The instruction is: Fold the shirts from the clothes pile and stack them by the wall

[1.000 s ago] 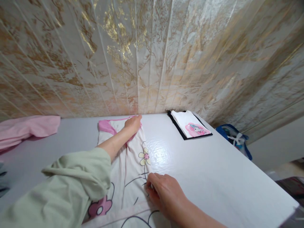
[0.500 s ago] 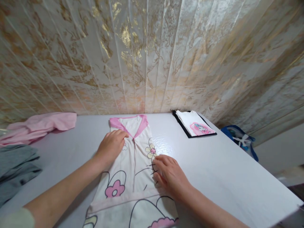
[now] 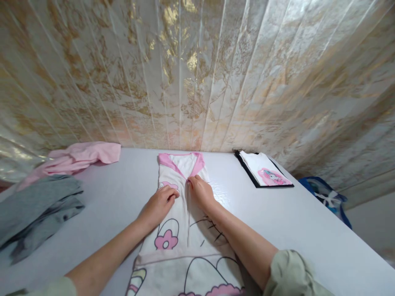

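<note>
A white pajama top [image 3: 180,205] with a pink collar and a printed flower lies flat on the table, its collar toward the wall. Just below the collar's point, my right hand [image 3: 200,191] pinches the front edge of the top. My left hand [image 3: 160,205] rests on the top's left front, fingers curled in and closed on the fabric beside the front opening. A pale band crosses the lower part, with more of the same printed cloth [image 3: 191,275] below it, cut off by the frame's bottom.
Pink cloth [image 3: 89,154] and a grey garment [image 3: 40,205] lie heaped at the left. Toward the back right sits a folded white shirt [image 3: 262,166] on black folded cloth [image 3: 253,179]. A blue-edged clear bag [image 3: 327,197] is beyond the table's right edge. A patterned curtain [image 3: 185,82] hangs behind.
My right hand has moved up and left from the top's right side to the front opening below the collar. My left hand has shifted down from near the collar. The view has turned slightly left.
</note>
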The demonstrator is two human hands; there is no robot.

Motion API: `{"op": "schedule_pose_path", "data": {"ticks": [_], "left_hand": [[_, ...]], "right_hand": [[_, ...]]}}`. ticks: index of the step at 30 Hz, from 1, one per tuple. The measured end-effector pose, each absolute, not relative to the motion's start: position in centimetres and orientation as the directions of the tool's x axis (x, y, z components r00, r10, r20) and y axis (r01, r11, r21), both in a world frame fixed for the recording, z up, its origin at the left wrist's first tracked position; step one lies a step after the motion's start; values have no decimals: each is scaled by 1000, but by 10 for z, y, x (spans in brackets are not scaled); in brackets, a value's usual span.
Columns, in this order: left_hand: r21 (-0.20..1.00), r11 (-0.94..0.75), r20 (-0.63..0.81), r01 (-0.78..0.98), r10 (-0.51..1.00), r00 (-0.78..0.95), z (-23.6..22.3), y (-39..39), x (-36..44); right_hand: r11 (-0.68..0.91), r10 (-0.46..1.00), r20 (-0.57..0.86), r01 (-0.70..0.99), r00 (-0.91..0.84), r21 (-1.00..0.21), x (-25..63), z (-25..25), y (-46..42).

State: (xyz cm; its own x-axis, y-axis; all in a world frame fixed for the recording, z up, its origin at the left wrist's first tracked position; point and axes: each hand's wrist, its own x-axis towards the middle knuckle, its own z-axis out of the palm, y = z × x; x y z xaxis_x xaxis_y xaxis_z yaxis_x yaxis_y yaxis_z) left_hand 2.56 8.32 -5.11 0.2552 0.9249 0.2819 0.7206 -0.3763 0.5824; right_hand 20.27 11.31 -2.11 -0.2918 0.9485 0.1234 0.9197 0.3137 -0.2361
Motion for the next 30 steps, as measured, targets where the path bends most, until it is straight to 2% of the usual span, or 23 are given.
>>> {"op": "schedule_pose_path", "data": {"ticks": [2, 5, 10, 13, 18, 24, 30], "left_hand": [[577, -306, 292, 758, 943, 159, -49, 84, 17], [490, -126, 264, 863, 965, -9, -44, 86, 7], [368, 52, 197, 928, 971, -132, -39, 95, 5], [375, 46, 205, 926, 970, -132, -43, 99, 5], [390, -15, 316, 921, 941, -118, -56, 103, 2], [399, -18, 307, 917, 945, -115, -58, 103, 3], [307, -10, 343, 952, 934, -101, -62, 100, 7]], "right_hand": [[281, 957, 148, 929, -251, -240, 198, -37, 121], [302, 949, 180, 911, -259, -281, 201, -46, 125], [305, 952, 103, 910, -288, -282, 199, -23, 155], [324, 946, 110, 913, -305, -249, 182, -7, 185], [404, 914, 123, 885, -386, -230, 133, 5, 228], [446, 893, 45, 870, -447, -212, 73, -1, 264], [390, 911, -46, 893, -410, -225, 53, -9, 292]]}}
